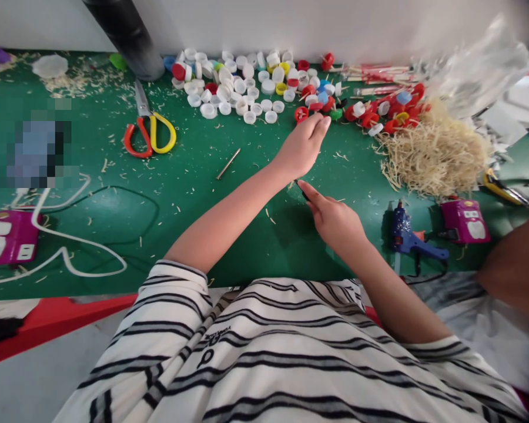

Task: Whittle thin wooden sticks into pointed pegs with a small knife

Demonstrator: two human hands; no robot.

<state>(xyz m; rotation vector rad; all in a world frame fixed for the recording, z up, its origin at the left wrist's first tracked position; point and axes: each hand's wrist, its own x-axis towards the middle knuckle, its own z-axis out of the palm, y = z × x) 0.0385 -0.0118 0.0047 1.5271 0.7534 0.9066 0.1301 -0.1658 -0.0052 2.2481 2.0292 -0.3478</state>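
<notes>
- A purple box (9, 236) with a white cable (66, 255) lies at the left edge of the green desk (194, 176).
- Scissors (149, 130) with one red and one yellow handle lie closed behind it, and a thin metal rod (228, 163) lies to their right.
- A heap of bottle caps (242, 82), mostly white, sits along the back wall.
- The left hand (302, 147) reaches forward, fingers straight and close together, empty, their tips just beside a red cap (300, 113).
- The right hand (332, 218) rests lower on the desk, its fingers loosely curled and the forefinger stretched onto a small dark thing (304, 192); what it is cannot be told.
- Red caps on sticks (392, 111) lie beside a pile of wood shavings (436, 155).
- A blue glue gun (408, 238) lies near the right hand.
</notes>
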